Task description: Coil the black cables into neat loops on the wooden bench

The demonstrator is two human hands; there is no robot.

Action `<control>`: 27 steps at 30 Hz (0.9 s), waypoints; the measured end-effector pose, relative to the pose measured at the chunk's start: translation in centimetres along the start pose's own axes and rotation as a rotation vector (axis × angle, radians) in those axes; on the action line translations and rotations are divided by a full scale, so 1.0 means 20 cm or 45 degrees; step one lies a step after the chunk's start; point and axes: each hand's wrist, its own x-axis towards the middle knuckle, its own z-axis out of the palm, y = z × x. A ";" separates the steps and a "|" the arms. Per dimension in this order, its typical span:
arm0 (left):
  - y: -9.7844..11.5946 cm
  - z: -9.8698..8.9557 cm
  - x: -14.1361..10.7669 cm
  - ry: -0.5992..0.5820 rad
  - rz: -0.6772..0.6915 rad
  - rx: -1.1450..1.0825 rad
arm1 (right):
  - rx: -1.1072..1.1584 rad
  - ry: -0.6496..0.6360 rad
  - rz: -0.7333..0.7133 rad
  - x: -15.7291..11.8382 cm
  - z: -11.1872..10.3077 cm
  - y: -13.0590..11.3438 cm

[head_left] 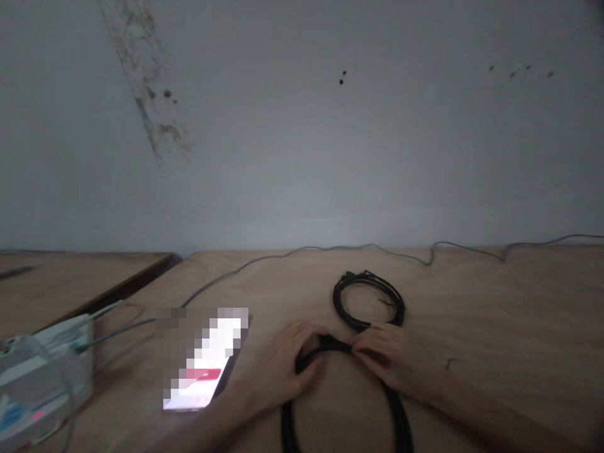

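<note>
Angling inward, left hand [283,368] and right hand [389,358] seemingly pinch black cable [330,344].

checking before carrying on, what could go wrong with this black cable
The black cable held by the left hand and right hand could catch on the black coil just beyond and tangle. The left hand is also close to the phone, so a loop or wrist might knock it.

Dim, flat light on my feed; grey wall [302,126] darkens toward the corners, phone screen [207,358] glares white, left hand [283,368] and right hand [387,358] slightly soft.
</note>
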 end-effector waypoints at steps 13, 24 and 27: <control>0.00 -0.04 0.03 0.087 -0.233 0.210 | -0.070 0.134 0.193 0.00 -0.04 0.04; -0.02 -0.03 0.02 0.112 -0.326 0.240 | 0.026 -0.422 0.349 0.07 -0.45 0.07; -0.03 -0.03 0.02 0.100 -0.339 0.249 | -0.049 -0.048 0.406 -0.05 -0.48 0.11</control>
